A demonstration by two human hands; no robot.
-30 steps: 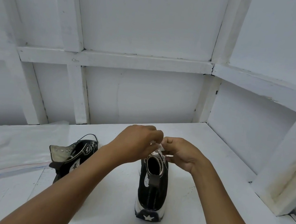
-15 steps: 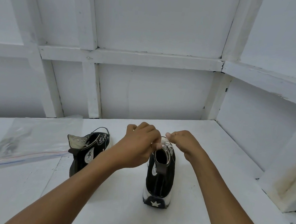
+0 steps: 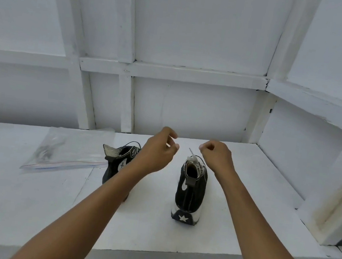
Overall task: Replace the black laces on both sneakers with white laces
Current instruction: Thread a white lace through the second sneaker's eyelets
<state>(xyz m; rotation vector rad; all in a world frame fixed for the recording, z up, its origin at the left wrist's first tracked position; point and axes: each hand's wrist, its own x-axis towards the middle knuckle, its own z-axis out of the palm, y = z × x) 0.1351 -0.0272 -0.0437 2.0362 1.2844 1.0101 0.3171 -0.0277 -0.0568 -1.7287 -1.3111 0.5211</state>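
A black high-top sneaker [image 3: 191, 189] stands upright on the white shelf [image 3: 240, 225], heel with a white star toward me. White lace [image 3: 191, 155] shows at its collar, one tip sticking up free. My left hand [image 3: 158, 149] hovers just up and left of that collar, thumb and fingers loosely apart, holding nothing. My right hand [image 3: 217, 154] hovers up and right of it, fingers curled in, with nothing visible in them. The second black sneaker [image 3: 117, 163] stands to the left, partly behind my left forearm, its collar spread open and a thin black lace [image 3: 133, 143] looping at its top.
A clear zip bag [image 3: 65, 150] with something dark inside lies at the left back of the shelf. White framed walls close the back and right side. A white post [image 3: 335, 194] stands at the right front. The shelf's front edge runs below my forearms.
Both hands left the right sneaker's collar, where they were pinched together, and moved up and apart. The white lace tip now stands free between them. The camera view shifted.
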